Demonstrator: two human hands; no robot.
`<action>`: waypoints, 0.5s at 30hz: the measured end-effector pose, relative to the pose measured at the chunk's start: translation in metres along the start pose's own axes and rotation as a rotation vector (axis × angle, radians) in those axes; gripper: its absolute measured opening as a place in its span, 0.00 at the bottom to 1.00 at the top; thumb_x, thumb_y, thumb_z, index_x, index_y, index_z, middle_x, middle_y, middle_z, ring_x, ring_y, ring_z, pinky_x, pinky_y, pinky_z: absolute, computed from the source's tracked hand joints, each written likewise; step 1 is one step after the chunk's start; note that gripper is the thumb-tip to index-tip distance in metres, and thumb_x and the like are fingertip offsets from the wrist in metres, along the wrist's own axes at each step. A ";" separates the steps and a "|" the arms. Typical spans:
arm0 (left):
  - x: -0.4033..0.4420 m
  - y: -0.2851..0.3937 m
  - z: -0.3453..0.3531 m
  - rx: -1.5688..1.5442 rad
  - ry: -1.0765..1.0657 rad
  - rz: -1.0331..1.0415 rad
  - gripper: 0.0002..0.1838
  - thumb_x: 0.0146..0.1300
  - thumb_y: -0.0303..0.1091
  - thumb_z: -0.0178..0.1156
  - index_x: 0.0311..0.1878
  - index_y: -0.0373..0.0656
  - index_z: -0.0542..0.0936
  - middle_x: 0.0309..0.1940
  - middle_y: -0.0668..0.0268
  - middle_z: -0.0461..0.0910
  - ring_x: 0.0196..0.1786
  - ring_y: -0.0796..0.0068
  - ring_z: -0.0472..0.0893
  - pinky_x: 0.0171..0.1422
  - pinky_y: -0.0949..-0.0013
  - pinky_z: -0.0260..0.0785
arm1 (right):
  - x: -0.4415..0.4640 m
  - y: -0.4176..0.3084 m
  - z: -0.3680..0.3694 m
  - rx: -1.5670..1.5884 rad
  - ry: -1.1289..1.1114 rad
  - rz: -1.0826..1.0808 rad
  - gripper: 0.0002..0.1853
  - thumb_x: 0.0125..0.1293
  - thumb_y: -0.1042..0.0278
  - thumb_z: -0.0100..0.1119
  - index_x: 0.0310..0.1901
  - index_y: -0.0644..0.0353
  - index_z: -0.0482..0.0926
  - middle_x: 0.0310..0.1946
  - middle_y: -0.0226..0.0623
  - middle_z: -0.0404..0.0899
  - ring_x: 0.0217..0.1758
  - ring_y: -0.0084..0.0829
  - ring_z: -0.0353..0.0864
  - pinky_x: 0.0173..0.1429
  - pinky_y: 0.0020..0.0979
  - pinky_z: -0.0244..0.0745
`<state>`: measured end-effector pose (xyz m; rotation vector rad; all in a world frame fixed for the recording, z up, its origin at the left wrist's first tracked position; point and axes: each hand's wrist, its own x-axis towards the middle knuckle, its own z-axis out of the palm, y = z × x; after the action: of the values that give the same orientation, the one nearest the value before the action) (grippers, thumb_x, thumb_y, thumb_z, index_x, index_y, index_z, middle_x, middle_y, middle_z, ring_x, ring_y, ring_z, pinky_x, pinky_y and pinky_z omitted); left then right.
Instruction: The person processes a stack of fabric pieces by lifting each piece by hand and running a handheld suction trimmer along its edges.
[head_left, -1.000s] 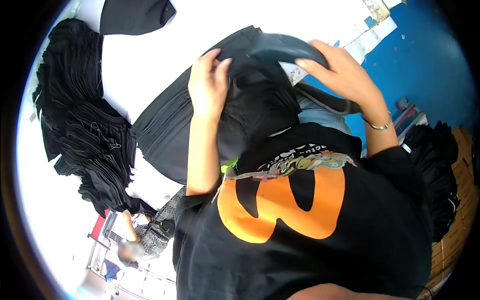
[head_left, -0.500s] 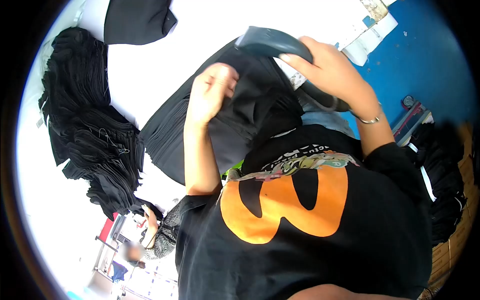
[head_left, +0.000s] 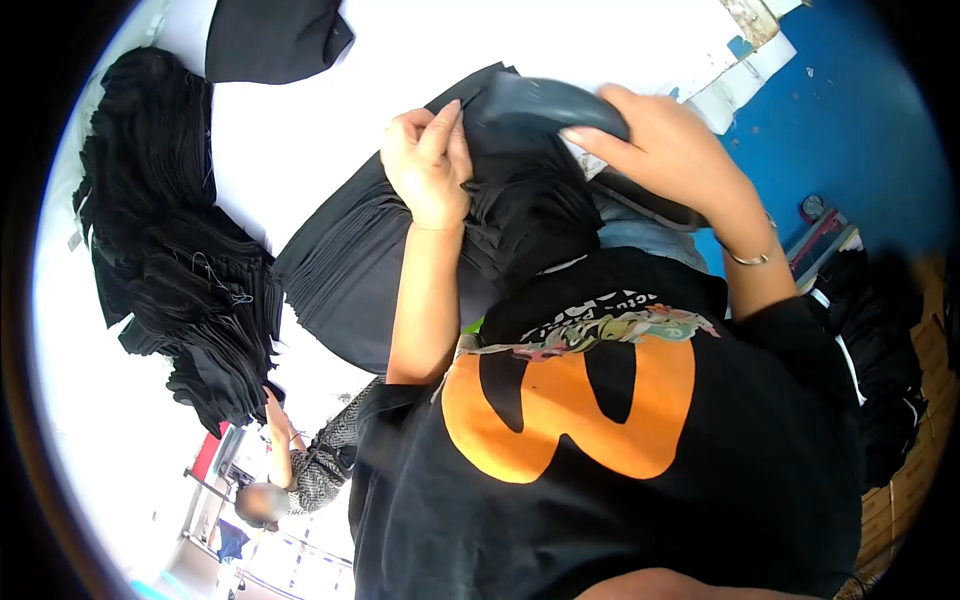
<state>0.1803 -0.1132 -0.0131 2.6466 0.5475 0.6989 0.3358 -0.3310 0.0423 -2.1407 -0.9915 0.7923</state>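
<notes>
My right hand (head_left: 670, 145) is wrapped around a dark, smooth-bodied label gun (head_left: 545, 106), its front end blurred over the cloth. Beneath it, a thick stack of black fabric pieces (head_left: 350, 250) fans out with its layered edges showing. My left hand (head_left: 430, 165) is closed over the upper part of this stack, thumb and fingers pinching a fabric edge close to the label gun's front end. Fingers and tool hide part of the top piece.
On the white table (head_left: 300, 150) at left lies a long heap of black fabric pieces (head_left: 165, 200), with another black piece (head_left: 275, 40) at the top. A co-worker (head_left: 325, 450) reaches to the heap's lower end. Black bundles (head_left: 875, 350) lie at right, beside blue floor (head_left: 840, 120).
My left hand has moved up and right to the fabric edge and now pinches there. The label gun has dropped slightly toward the stack. The co-worker's arm has shifted left.
</notes>
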 end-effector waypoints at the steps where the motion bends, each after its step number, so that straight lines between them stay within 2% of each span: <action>1: 0.007 0.002 -0.003 -0.011 0.032 0.052 0.09 0.57 0.24 0.73 0.41 0.44 0.89 0.31 0.63 0.80 0.33 0.63 0.80 0.41 0.66 0.74 | 0.010 -0.005 0.005 0.030 0.009 0.009 0.26 0.72 0.45 0.61 0.46 0.66 0.79 0.26 0.55 0.79 0.32 0.55 0.81 0.37 0.43 0.75; 2: 0.012 0.003 -0.006 -0.016 0.068 0.105 0.08 0.57 0.23 0.72 0.40 0.43 0.89 0.32 0.63 0.80 0.33 0.62 0.80 0.42 0.65 0.74 | 0.013 -0.007 0.007 0.027 0.014 0.005 0.26 0.72 0.45 0.61 0.46 0.66 0.79 0.26 0.55 0.79 0.32 0.55 0.81 0.37 0.43 0.75; 3: 0.011 0.006 -0.014 -0.239 0.012 -0.013 0.04 0.60 0.22 0.69 0.39 0.39 0.87 0.33 0.61 0.81 0.33 0.64 0.80 0.42 0.67 0.73 | 0.015 -0.009 0.009 0.046 0.014 0.013 0.26 0.71 0.45 0.61 0.45 0.66 0.79 0.27 0.55 0.79 0.32 0.56 0.81 0.37 0.43 0.75; 4: 0.006 0.000 -0.028 -0.470 -0.163 -0.227 0.02 0.65 0.24 0.67 0.38 0.36 0.85 0.32 0.61 0.82 0.34 0.70 0.80 0.41 0.68 0.73 | 0.017 -0.010 0.010 0.067 0.016 0.024 0.26 0.71 0.45 0.62 0.44 0.66 0.79 0.27 0.55 0.79 0.32 0.57 0.80 0.37 0.44 0.75; 6: 0.008 -0.006 -0.055 -0.665 -0.496 -0.682 0.06 0.68 0.28 0.66 0.40 0.35 0.85 0.30 0.61 0.82 0.34 0.75 0.80 0.42 0.69 0.74 | -0.001 -0.002 -0.002 0.058 0.004 0.009 0.26 0.70 0.45 0.63 0.44 0.67 0.79 0.27 0.55 0.79 0.32 0.57 0.80 0.37 0.44 0.75; 7: 0.023 0.005 -0.061 -0.552 -0.622 -0.791 0.10 0.66 0.34 0.69 0.43 0.36 0.86 0.35 0.61 0.82 0.34 0.74 0.80 0.42 0.68 0.75 | -0.011 0.004 -0.009 0.055 -0.090 0.021 0.26 0.70 0.45 0.63 0.43 0.67 0.79 0.26 0.55 0.79 0.31 0.55 0.81 0.36 0.44 0.75; 8: 0.022 0.009 -0.054 -0.553 -0.619 -0.797 0.10 0.66 0.34 0.69 0.43 0.36 0.86 0.35 0.61 0.82 0.34 0.74 0.80 0.42 0.68 0.75 | -0.015 0.007 -0.013 0.049 -0.185 0.031 0.26 0.70 0.45 0.63 0.42 0.67 0.79 0.26 0.55 0.79 0.30 0.54 0.81 0.36 0.44 0.75; 10: 0.026 0.013 -0.028 -0.019 -0.289 -0.321 0.12 0.63 0.35 0.72 0.45 0.40 0.87 0.41 0.59 0.81 0.37 0.67 0.82 0.45 0.66 0.76 | -0.012 0.004 -0.009 -0.005 -0.170 0.038 0.26 0.69 0.45 0.63 0.42 0.68 0.79 0.27 0.54 0.79 0.29 0.50 0.83 0.36 0.42 0.75; 11: 0.030 0.004 -0.012 0.026 -0.177 -0.068 0.15 0.58 0.35 0.75 0.47 0.43 0.88 0.47 0.58 0.80 0.40 0.60 0.83 0.51 0.62 0.76 | -0.001 -0.001 -0.002 0.012 -0.092 0.016 0.26 0.69 0.45 0.63 0.43 0.68 0.80 0.27 0.54 0.80 0.30 0.49 0.84 0.36 0.42 0.75; 12: 0.032 -0.011 0.002 -0.089 -0.213 0.038 0.17 0.55 0.32 0.75 0.48 0.43 0.88 0.45 0.58 0.82 0.44 0.57 0.83 0.55 0.60 0.75 | 0.010 -0.006 0.003 0.027 -0.017 -0.009 0.27 0.69 0.44 0.63 0.44 0.68 0.80 0.28 0.54 0.81 0.31 0.48 0.84 0.36 0.41 0.75; 14: 0.025 -0.030 0.021 -0.373 -0.215 -0.158 0.18 0.52 0.29 0.76 0.48 0.43 0.88 0.42 0.58 0.82 0.44 0.57 0.83 0.54 0.61 0.76 | 0.015 -0.006 0.005 0.096 -0.066 0.042 0.27 0.69 0.44 0.64 0.46 0.68 0.80 0.30 0.53 0.82 0.32 0.49 0.84 0.38 0.40 0.76; 15: 0.029 -0.022 0.018 -0.372 -0.217 -0.154 0.18 0.52 0.29 0.76 0.48 0.43 0.88 0.42 0.58 0.82 0.44 0.57 0.83 0.54 0.61 0.76 | 0.009 -0.001 0.006 0.108 -0.021 0.024 0.27 0.69 0.44 0.63 0.47 0.67 0.80 0.29 0.53 0.81 0.31 0.48 0.83 0.37 0.40 0.76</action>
<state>0.2076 -0.0850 -0.0261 2.2681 0.4983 0.4131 0.3357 -0.3215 0.0377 -2.0594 -0.9143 0.8620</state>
